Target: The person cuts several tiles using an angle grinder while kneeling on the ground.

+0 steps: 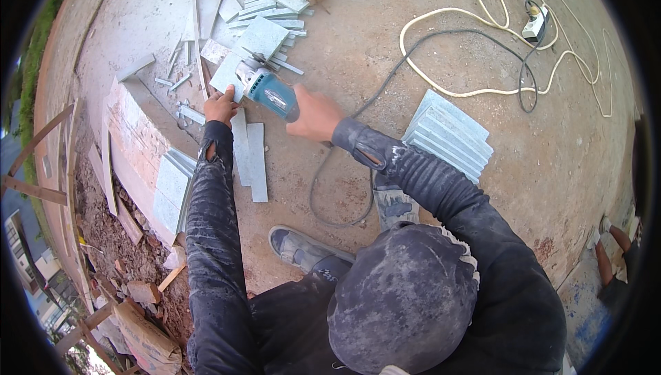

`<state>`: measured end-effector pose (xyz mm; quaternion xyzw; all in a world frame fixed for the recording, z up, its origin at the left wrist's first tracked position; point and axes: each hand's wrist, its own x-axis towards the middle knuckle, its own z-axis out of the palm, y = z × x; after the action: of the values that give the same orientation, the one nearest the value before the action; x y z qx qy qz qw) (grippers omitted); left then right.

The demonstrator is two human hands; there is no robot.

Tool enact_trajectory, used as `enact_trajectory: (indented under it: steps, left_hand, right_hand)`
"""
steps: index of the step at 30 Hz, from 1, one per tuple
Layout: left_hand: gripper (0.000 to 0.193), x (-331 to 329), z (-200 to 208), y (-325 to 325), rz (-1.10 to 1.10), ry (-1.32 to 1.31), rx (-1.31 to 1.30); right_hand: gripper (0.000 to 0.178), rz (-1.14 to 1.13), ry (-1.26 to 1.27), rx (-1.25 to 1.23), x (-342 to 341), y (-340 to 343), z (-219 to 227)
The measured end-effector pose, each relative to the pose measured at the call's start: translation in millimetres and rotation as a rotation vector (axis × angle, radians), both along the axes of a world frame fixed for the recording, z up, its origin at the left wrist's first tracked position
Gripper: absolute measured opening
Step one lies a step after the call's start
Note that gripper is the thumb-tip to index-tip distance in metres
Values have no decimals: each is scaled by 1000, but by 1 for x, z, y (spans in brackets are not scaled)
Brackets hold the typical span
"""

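My right hand (317, 117) is wrapped round the rear of a teal angle grinder (275, 93). Its metal head points up and left, with the disc at a pale grey-green stone tile (265, 33); whether the disc is spinning I cannot tell. At the near corner of that tile, my left hand (221, 105) has its fingers closed on the edge, just left of the grinder's head. Several cut tile strips (272, 14) lie stacked loosely beyond the tile. Two longer strips (257, 162) rest on the ground below my left hand.
Overlapping tiles (451, 134) lie beneath my right forearm. The grinder's dark cord (406, 55) trails near my feet, and a cream cable (413, 24) loops toward a white power strip (535, 24). Left are stacked tiles (172, 189), boards and rubble. Another person's legs (606, 258) show far right.
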<state>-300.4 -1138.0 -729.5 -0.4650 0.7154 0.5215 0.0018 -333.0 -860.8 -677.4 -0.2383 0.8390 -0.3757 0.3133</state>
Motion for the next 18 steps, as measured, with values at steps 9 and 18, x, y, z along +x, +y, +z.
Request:
enact_trajectory:
  steps: [9,18]
  left_hand:
    - [30,-1,4,5,-6,11,12]
    - [29,-2,9,9,9,17,6]
  right_hand:
    - [54,-38,-25,-31,-6,-10,-5]
    - [56,-28,10,-29,-17,-25,-4]
